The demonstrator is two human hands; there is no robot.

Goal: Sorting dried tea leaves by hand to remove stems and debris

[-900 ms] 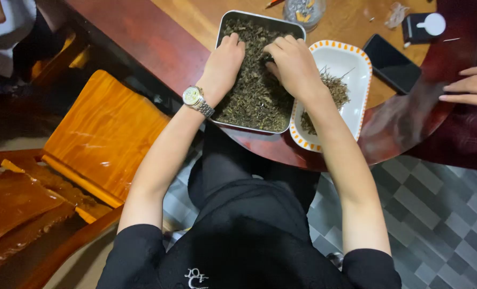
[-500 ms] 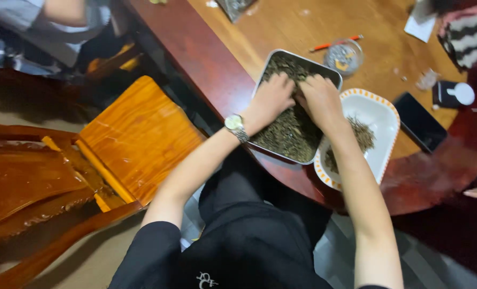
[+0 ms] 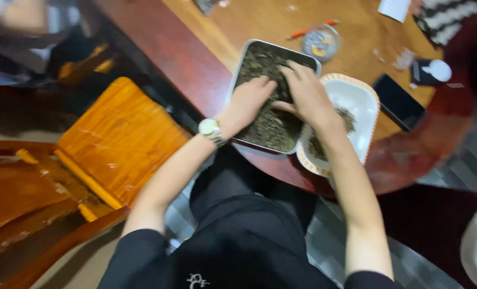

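A rectangular metal tray (image 3: 242,65) full of dark dried leaves (image 3: 273,131) sits on the round wooden table (image 3: 195,53). My left hand (image 3: 247,101), with a wristwatch (image 3: 211,130) on the wrist, lies palm down on the leaves with fingers spread. My right hand (image 3: 305,93) rests beside it in the tray, fingers spread over the leaves. Whether either hand pinches any leaves is hidden. A white dish with an orange rim (image 3: 362,101) stands right of the tray with a small heap of leaves (image 3: 347,116) in it.
A dark phone (image 3: 398,101), a small round glass container (image 3: 321,44), an orange pen (image 3: 309,31) and a white paper (image 3: 394,9) lie on the table. A wooden chair (image 3: 118,139) stands at my left. Another person's clothing shows at top left.
The view has swung; the tray now sits more to the right and lower. Both hands have stayed in the tray, drawing closer together over the leaves.
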